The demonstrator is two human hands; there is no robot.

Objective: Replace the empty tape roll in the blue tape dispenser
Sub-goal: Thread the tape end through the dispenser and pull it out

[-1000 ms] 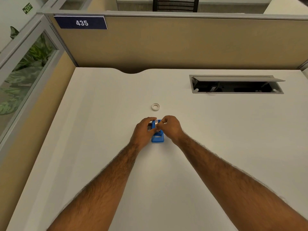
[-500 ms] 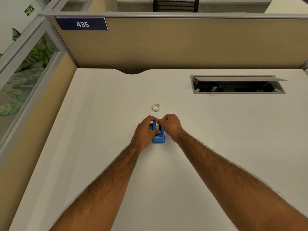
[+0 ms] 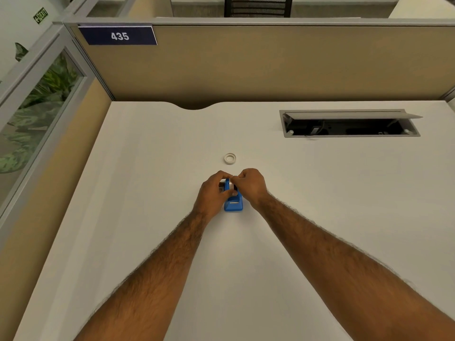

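Blue tape dispenser [image 3: 233, 205] sits mid-bench, well in from every edge; left hand [image 3: 213, 193] grips its side to steady it while right hand [image 3: 251, 185] fingers pinch a white roll [image 3: 231, 185] at its top. A small tape ring [image 3: 230, 158] lies just behind, set aside

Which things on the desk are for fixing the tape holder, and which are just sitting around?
For the job:
blue tape holder, gripped by the left hand and the right hand
small white roll lying alone on the desk, beyond the hands

Just sitting around:
open cable hatch in the desk
435 sign
plants behind the glass
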